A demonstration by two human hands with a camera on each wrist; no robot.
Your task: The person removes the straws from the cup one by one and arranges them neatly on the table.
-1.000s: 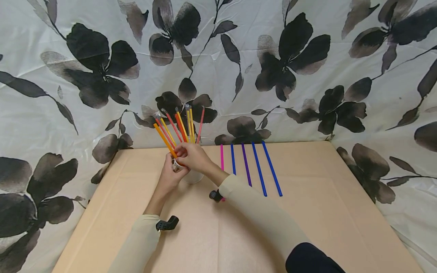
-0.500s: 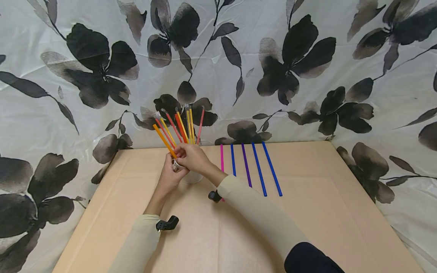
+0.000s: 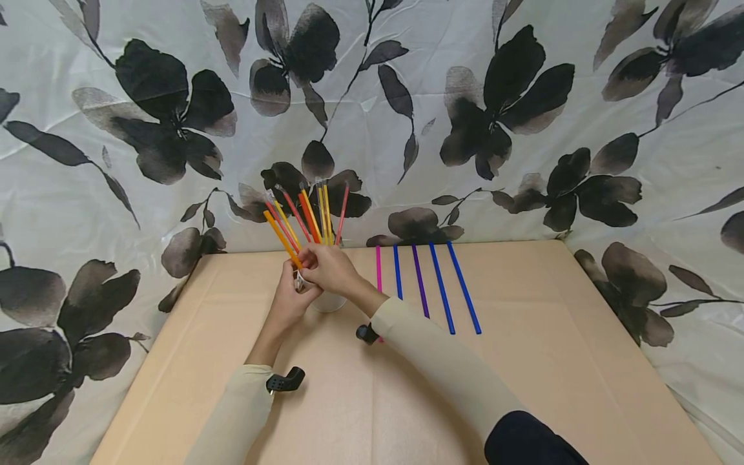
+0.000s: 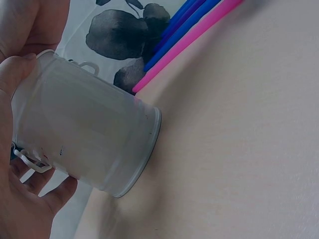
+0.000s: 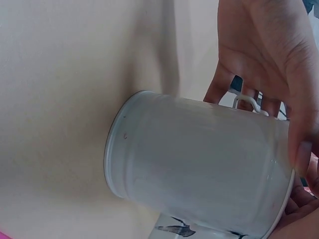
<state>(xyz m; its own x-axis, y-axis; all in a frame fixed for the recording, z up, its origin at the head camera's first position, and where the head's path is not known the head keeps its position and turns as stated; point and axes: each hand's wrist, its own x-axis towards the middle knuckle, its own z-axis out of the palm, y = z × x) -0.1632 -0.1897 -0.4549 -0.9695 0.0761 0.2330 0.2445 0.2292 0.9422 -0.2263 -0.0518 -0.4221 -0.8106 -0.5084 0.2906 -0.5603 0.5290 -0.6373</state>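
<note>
A white cylindrical metal cup with a wire handle (image 3: 329, 301) stands upright on the tan paper-covered table (image 3: 372, 400), near the table's far edge and left of centre. A bundle of red, orange and yellow plastic straws (image 3: 302, 219) fans upward out of the cup, against the white backdrop cloth printed with black flowers (image 3: 500, 84).

The left hand (image 3: 289, 297) wraps the cup from its left side; in the left wrist view the thumb lies along the rim and the fingers (image 4: 30, 184) curl round the wall beside the wire handle. The same grip appears in the right wrist view, where the cup (image 5: 199, 172) rests with its base flat on the table.

The right hand (image 3: 330, 268) sits directly above the cup mouth, fingers drawn together and pinching the lower part of an orange straw (image 3: 281, 239) that leans out to the left. The 2 hands touch at the cup's rim.

To the right of the cup, 5 straws lie flat and roughly parallel on the table, apart from one another: 1 pink straw (image 3: 378, 268), then a blue straw (image 3: 397, 271), a purple straw (image 3: 420, 280) and 2 longer blue straws (image 3: 453, 287). The pink straw lies nearest the cup, passing under the right forearm. A small black camera mount (image 3: 285, 381) is visible at each wrist.
</note>
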